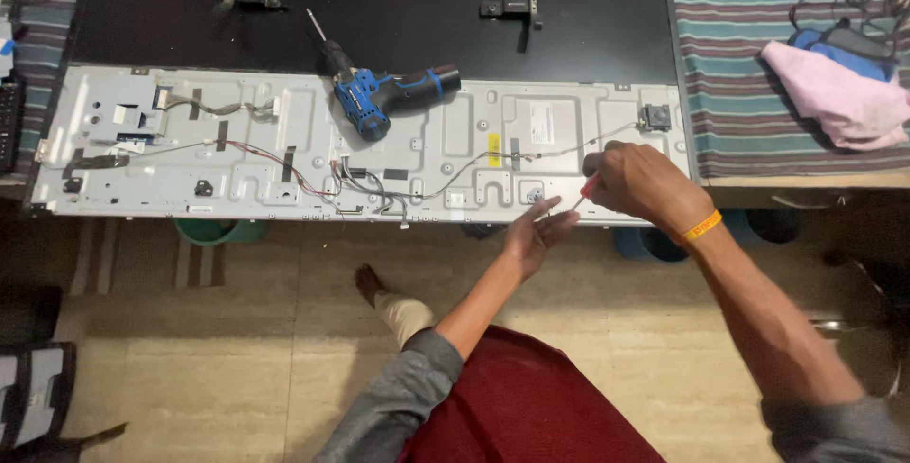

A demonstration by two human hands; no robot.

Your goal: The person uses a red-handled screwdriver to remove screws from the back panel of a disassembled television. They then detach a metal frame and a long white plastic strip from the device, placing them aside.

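Both hands at metal panel [379, 141] near edge: right grip [637, 181] pinching screwdriver [585, 193], left [536, 233] spread.

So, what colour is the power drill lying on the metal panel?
Blue and black power drill, seen in the head view.

Small yellow rectangular label [494, 149] on grey metal panel, up-left of right hand [637, 181]. White rectangular label [541, 123] just right of it, above left hand [536, 231]. Small white stickers [124, 114] far left, well apart from both hands.
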